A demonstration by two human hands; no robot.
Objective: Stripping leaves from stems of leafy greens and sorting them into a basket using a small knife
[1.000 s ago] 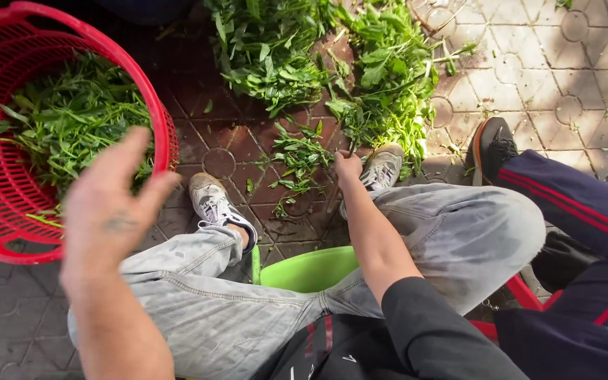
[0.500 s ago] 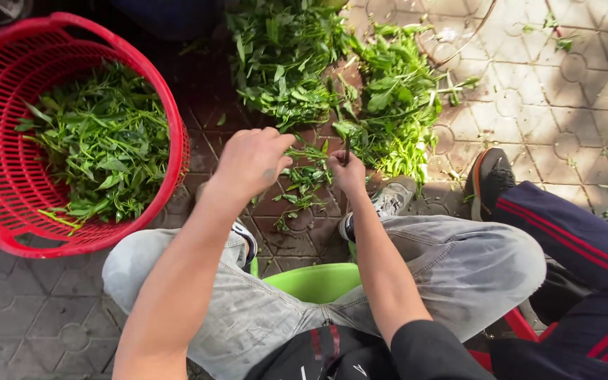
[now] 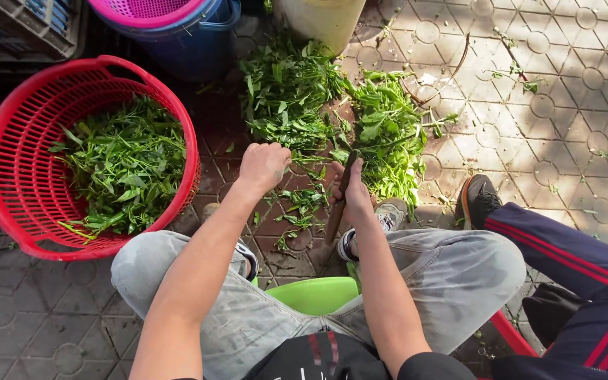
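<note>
Left hand [image 3: 263, 166] reaching into greens pile [image 3: 297, 98]; right hand [image 3: 352, 193] gripping knife [image 3: 340, 198]; red basket [image 3: 8, 119] beside.

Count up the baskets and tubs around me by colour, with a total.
Red basket: 1
Pink basket: 1
Blue tub: 1
Pale yellow bucket: 1
Dark crate: 1
Total: 5

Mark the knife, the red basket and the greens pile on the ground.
knife [image 3: 340, 197], head view, middle of the blade.
red basket [image 3: 15, 183], head view, bare inner wall at left.
greens pile [image 3: 297, 98], head view, middle of the leaves.
</note>
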